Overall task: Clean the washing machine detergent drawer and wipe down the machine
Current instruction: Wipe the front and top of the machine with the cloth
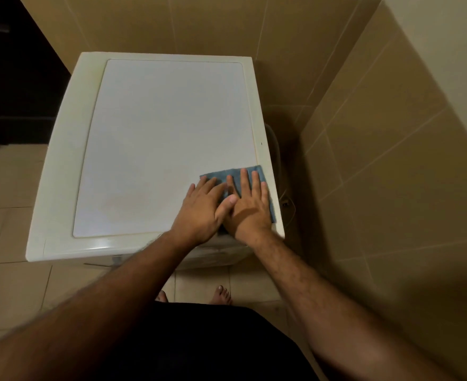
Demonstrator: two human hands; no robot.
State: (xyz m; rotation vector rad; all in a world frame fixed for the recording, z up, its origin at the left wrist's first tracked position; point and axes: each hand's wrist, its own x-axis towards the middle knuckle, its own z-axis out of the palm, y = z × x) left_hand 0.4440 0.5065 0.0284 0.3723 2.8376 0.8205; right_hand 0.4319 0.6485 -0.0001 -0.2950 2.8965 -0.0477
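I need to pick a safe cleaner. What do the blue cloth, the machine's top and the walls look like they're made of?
Blue cloth: soft fabric, probably microfibre, with a fuzzy edge, lying flat under both hands.
Machine's top: smooth white panel, likely laminate or painted metal, in a glossy cream rim that looks like plastic.
Walls: large beige tiles, likely ceramic, with visible grout lines.

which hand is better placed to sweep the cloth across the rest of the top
Right. The right hand lies flat, covering most of the blue microfibre cloth; the left hand only overlaps its near-left edge.
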